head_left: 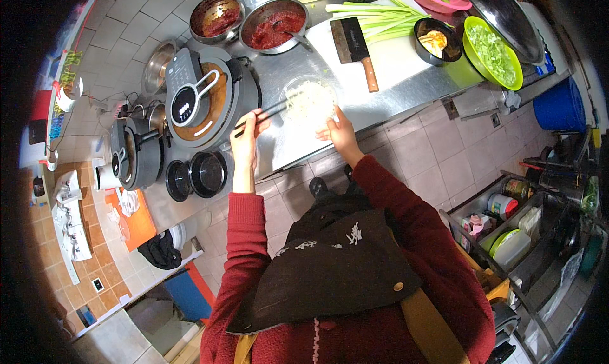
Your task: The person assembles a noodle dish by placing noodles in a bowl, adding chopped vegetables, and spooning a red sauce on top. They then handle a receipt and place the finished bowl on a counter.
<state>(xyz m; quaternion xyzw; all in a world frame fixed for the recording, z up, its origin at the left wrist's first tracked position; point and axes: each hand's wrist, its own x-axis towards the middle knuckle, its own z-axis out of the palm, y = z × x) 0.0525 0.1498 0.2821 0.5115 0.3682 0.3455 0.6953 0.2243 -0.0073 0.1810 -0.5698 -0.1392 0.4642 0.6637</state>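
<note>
Dark chopsticks (269,112) are gripped in my left hand (246,142), their tips reaching over a clear bowl (293,81) near the counter's front edge. Pale, shredded-looking food (311,100) fills the bowl, too bright to name. My right hand (342,134) holds the bowl by its near right side, thumb along the rim and fingers curled below. Beyond the bowl, to the right, a cleaver (352,43) with a wooden handle lies on a white cutting board (393,66). Long green stalks (387,18) rest behind the blade.
Left of the bowl stands a large round grey cooker (244,104), with black bowls (208,173) nearer me. Two metal bowls of red paste (274,27) sit behind. A black bowl (453,50) and a green bowl (472,53) of chopped greens stand right. A crate (472,215) is at lower right.
</note>
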